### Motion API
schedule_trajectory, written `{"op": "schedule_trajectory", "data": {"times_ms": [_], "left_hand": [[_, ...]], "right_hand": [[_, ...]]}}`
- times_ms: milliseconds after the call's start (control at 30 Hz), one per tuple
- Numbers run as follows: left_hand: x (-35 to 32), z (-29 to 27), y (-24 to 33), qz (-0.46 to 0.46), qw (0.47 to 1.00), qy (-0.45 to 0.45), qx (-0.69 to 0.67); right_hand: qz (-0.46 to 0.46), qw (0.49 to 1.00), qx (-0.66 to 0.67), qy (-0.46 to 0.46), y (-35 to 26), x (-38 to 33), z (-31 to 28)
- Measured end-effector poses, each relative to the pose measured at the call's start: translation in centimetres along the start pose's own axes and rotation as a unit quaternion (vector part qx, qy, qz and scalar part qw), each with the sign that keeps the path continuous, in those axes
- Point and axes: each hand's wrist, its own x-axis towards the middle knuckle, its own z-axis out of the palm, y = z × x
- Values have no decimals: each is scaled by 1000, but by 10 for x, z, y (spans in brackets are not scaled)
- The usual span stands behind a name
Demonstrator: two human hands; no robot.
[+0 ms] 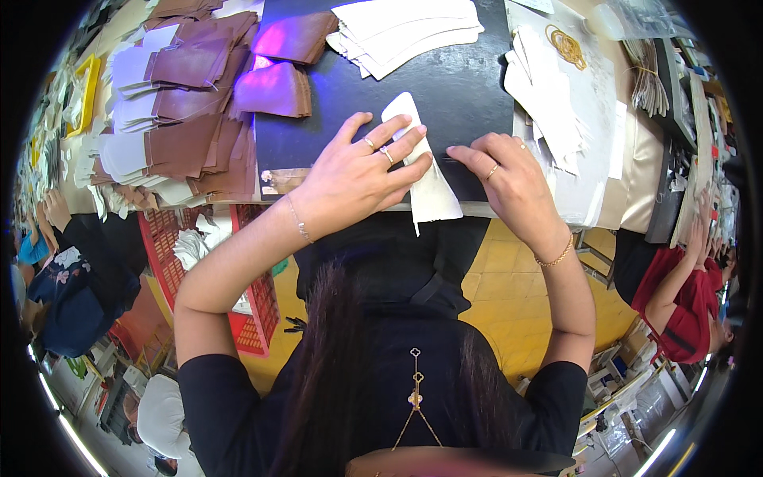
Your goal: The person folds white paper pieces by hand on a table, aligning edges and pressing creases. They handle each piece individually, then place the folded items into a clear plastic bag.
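My left hand [362, 163] lies with spread fingers over a narrow white cut piece [433, 195], holding it flat against the dark work board [318, 147]. The piece's wide lower end hangs past the board's near edge. To its right, my right hand [505, 171] is closed, thumb and index fingertips together just off the piece's edge. Whatever may be between those fingertips is too small to make out. Stacked white curved pieces [405, 32] lie farther up the board. Beside them, at the upper left, sit two stacks of brown pieces [274, 89].
Many brown and white bundles [187, 111] crowd the table's left. On the right are a white stack [544, 103], tan rubber bands [566, 46] and a tied bundle [648, 79]. A red basket [258, 306] stands below the left edge. People work at both sides.
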Motion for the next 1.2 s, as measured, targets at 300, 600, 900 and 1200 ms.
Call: {"op": "schedule_trajectory", "data": {"times_ms": [300, 600, 900, 1200], "left_hand": [[0, -1, 2, -7, 1000, -12, 1], [0, 0, 2, -9, 1000, -16, 0], [1, 1, 2, -9, 1000, 0, 17], [0, 1, 2, -12, 1000, -13, 10]], "right_hand": [[-145, 985, -88, -8, 21, 28, -2], [-156, 985, -68, -35, 19, 39, -2], [-171, 981, -20, -87, 22, 45, -5], [-133, 986, -15, -101, 19, 37, -15]]}}
